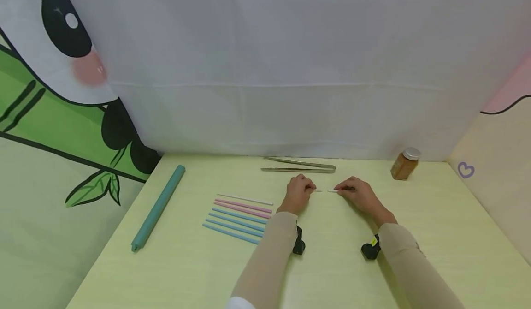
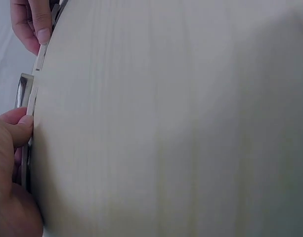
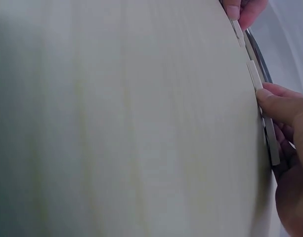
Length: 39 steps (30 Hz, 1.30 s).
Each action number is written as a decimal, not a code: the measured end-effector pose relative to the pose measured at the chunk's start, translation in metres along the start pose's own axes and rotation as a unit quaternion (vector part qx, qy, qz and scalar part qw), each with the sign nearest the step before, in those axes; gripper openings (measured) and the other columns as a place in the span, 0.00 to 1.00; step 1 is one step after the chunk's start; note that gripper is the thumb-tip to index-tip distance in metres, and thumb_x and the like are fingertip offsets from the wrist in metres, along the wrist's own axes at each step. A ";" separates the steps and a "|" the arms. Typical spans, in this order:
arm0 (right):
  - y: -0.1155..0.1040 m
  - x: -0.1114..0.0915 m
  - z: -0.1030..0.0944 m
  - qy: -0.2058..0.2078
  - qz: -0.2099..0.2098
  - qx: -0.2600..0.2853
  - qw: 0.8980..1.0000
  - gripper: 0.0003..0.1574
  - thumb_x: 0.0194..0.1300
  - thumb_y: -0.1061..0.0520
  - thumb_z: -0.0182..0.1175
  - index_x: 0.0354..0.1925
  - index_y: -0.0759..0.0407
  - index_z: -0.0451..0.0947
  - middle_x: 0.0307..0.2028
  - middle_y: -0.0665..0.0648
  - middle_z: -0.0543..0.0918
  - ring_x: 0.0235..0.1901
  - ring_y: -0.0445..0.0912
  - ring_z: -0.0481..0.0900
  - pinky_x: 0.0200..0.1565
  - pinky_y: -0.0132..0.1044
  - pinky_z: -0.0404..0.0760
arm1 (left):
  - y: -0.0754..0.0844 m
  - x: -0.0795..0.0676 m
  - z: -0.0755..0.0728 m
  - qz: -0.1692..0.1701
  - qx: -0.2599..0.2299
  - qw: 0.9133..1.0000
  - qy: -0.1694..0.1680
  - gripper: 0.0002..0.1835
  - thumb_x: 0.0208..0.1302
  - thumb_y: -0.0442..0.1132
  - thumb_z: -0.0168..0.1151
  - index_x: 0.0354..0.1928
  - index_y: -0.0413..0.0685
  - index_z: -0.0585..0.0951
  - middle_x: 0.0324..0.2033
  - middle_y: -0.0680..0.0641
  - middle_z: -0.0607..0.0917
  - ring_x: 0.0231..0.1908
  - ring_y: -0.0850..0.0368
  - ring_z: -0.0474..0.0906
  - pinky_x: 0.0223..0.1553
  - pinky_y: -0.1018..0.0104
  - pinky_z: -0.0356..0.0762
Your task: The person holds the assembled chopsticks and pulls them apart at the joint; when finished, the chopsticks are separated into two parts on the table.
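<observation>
My left hand (image 1: 297,193) pinches a short white stick piece (image 1: 317,190) between thumb and fingertips, low over the table. Facing it, my right hand (image 1: 360,195) pinches another white stick piece (image 1: 332,190), roughly in line with the first. A small gap separates the two inner ends. In the right wrist view the left piece (image 3: 238,33) has an uneven end, while the right piece (image 3: 256,76) runs on past the thumb under the palm. Fingers hide the outer part of the left piece in the head view.
Beside the left forearm lies a row of thin sticks: a white stick (image 1: 244,199), pink sticks (image 1: 244,206) and several blue sticks (image 1: 234,228). Metal tongs (image 1: 294,169) lie behind the hands. A lidded jar (image 1: 404,163) stands back right; a green roll (image 1: 157,210) lies left.
</observation>
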State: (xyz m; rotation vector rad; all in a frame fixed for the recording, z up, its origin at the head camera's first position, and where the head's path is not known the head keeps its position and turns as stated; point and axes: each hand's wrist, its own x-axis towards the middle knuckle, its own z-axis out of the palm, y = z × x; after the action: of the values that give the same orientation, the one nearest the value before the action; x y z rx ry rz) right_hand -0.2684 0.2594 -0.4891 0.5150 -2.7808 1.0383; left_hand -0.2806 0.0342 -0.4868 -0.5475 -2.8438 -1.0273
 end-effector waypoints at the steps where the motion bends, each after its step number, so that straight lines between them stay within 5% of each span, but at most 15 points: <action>1: 0.000 0.000 0.000 0.000 -0.001 -0.001 1.000 0.08 0.62 0.60 0.64 0.41 0.55 0.86 0.38 0.55 0.81 0.40 0.49 0.78 0.44 0.44 0.77 | 0.000 0.000 0.000 -0.002 -0.001 1.000 -0.002 0.06 0.66 0.35 0.59 0.38 0.51 0.85 0.35 0.51 0.77 0.39 0.55 0.71 0.48 0.60 0.69; 39: 0.006 -0.007 -0.006 0.007 -0.007 0.004 1.000 0.09 0.62 0.61 0.63 0.42 0.56 0.86 0.39 0.56 0.80 0.39 0.49 0.79 0.42 0.41 0.80 | 0.005 -0.002 0.003 0.000 0.019 1.000 0.004 0.07 0.66 0.41 0.60 0.41 0.60 0.86 0.33 0.54 0.74 0.34 0.59 0.64 0.41 0.65 0.63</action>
State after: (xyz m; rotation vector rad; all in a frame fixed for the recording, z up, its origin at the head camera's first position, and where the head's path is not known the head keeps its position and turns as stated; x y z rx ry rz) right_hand -0.2639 0.2693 -0.4899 0.5256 -2.7586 1.0478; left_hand -0.2768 0.0392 -0.4866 -0.5403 -2.8497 -0.9699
